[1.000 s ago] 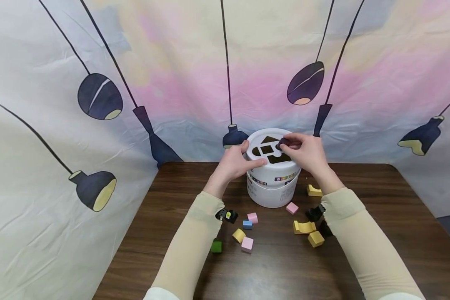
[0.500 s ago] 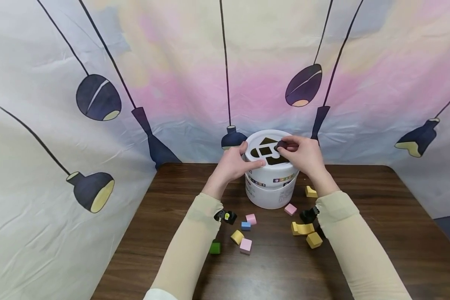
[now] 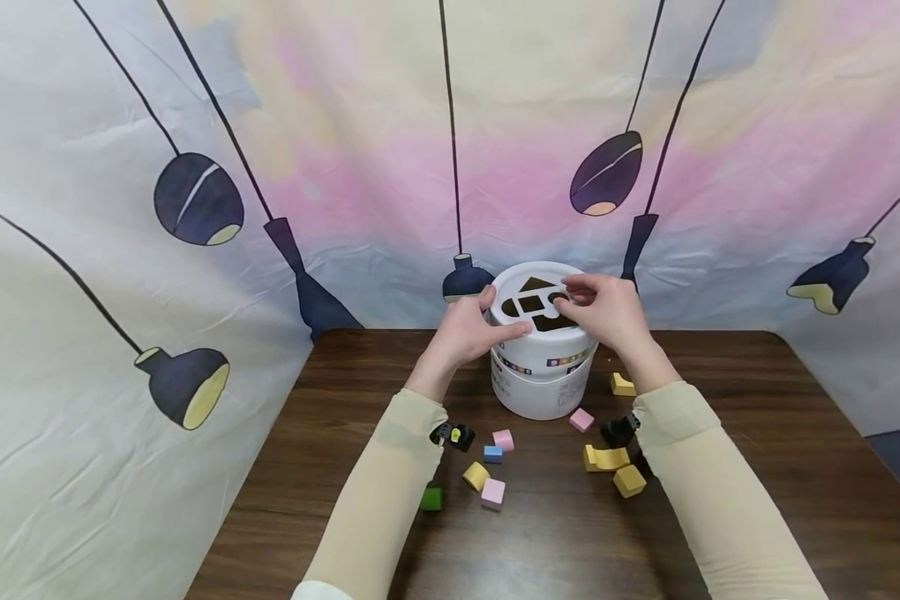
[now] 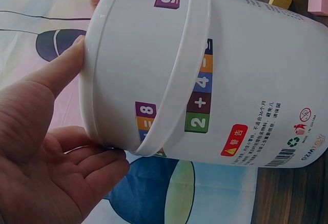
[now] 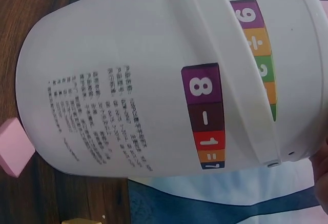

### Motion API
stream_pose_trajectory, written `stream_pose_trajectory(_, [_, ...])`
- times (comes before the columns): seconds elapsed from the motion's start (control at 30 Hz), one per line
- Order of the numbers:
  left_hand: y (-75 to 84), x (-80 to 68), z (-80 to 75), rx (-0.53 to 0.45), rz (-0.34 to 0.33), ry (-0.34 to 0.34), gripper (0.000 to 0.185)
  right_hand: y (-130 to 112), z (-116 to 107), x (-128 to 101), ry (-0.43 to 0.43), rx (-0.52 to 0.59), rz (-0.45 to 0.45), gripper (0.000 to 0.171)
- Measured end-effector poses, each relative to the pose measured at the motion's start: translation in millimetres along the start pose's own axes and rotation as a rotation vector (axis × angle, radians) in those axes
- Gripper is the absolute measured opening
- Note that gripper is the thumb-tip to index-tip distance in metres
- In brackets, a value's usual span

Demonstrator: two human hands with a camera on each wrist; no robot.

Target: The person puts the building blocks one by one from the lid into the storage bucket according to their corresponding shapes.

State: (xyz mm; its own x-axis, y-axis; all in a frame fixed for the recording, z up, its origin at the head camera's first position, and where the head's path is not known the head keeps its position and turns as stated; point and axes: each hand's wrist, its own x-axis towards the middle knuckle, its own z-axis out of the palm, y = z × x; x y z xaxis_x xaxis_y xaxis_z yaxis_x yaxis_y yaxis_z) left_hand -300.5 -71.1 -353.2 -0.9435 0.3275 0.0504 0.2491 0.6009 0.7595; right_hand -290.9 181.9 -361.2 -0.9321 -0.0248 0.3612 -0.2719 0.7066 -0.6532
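A white bucket [image 3: 540,396] stands at the back of the table, its white lid [image 3: 528,269] cut with several dark shaped holes. My left hand [image 3: 467,327] grips the lid's left rim; in the left wrist view its thumb and fingers span the bucket's edge. Over the lid's right side is my right hand [image 3: 607,307], fingertips close to the round hole with nothing visible between them. The hole is partly covered by those fingers. The right wrist view shows mostly the bucket's printed side [image 5: 113,106], with a bit of hand at the right edge.
Left of centre lie pink blocks [image 3: 493,494], a blue block [image 3: 492,454], a yellow block [image 3: 476,476] and a green block [image 3: 431,499]. Rightward are a yellow arch [image 3: 606,458], a yellow cube [image 3: 629,481] and another yellow piece [image 3: 622,384]. A printed cloth hangs behind the table.
The dark block that my right fingers pinched over the round hole is no longer visible; the fingers have parted there. My left hand has stayed on the rim.
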Motion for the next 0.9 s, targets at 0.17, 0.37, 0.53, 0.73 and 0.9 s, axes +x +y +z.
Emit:
stream_pose_trajectory(0.17, [0.4, 0.3, -1.9, 0.004, -0.012, 0.010, 0.104, 1, 1, 3, 0.002, 0.043, -0.002, 0.045])
stream_pose_trajectory(0.37, [0.7, 1.7, -1.7, 0.021, -0.013, 0.009, 0.104, 11, -2, -3, 0.034, 0.169, -0.065, 0.037])
stream_pose_trajectory(0.53, [1.2, 0.6, -1.3, 0.026, -0.001, 0.007, 0.103, 24, -10, -21, 0.093, 0.254, -0.214, 0.028])
stream_pose_trajectory(0.73, [-0.4, 1.6, 0.3, 0.028, 0.006, -0.001, 0.104, 49, -22, -40, 0.185, 0.317, -0.252, 0.028])
stream_pose_trajectory(0.9, [-0.2, 1.1, 0.7, 0.031, 0.002, 0.003, 0.105, 76, -28, -55, 0.174, 0.331, -0.146, 0.027])
